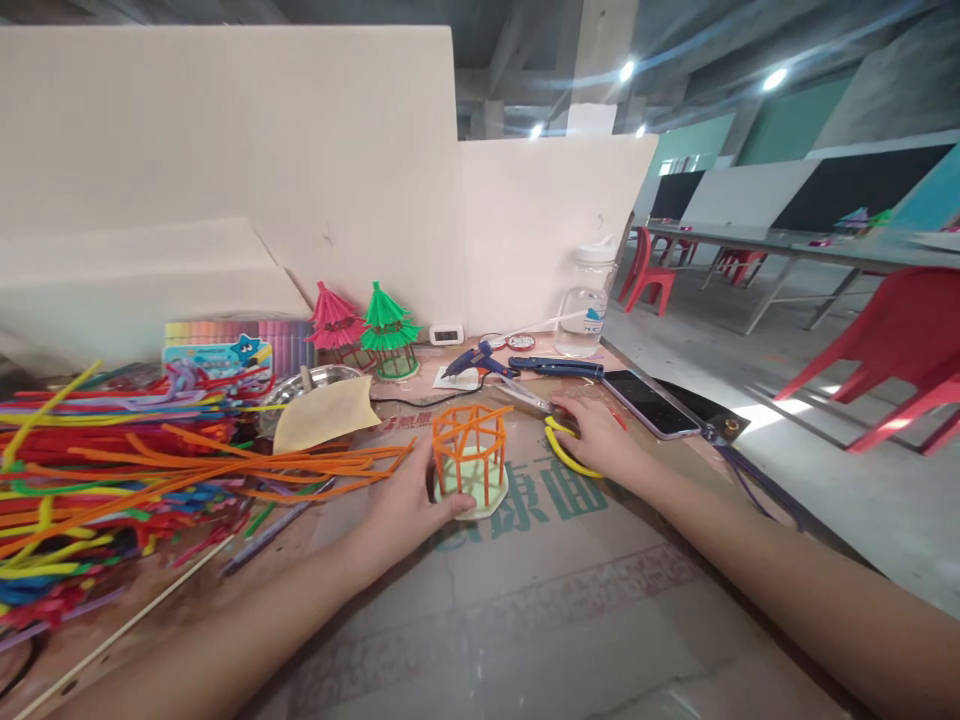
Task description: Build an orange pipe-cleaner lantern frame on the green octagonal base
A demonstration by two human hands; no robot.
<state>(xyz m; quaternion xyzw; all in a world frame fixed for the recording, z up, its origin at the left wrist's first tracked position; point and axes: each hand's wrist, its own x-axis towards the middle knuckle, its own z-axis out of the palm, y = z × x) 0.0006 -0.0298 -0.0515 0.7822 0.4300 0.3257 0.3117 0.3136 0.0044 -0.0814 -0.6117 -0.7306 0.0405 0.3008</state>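
My left hand (pixel 420 495) holds a small orange pipe-cleaner frame (pixel 470 440) by its pale green base (pixel 480 500), thumb on the base's near edge. The frame stands upright on the cardboard, with crossed orange strips over its top. To the right, my right hand (pixel 592 435) is closed on the yellow handles of scissors (pixel 566 448), whose blades point up and left toward a blue glue gun (pixel 480 362). Loose orange pipe cleaners (pixel 300 465) lie left of my left hand.
At left lies a pile of coloured pipe cleaners (pixel 112 490), near a metal bowl (pixel 330 378) under a tan cloth (pixel 326 418). Pink (pixel 332 322) and green (pixel 388 330) models stand behind. A phone (pixel 651 403), black pliers-like tool (pixel 559 367) and bottle (pixel 585 310) are at right.
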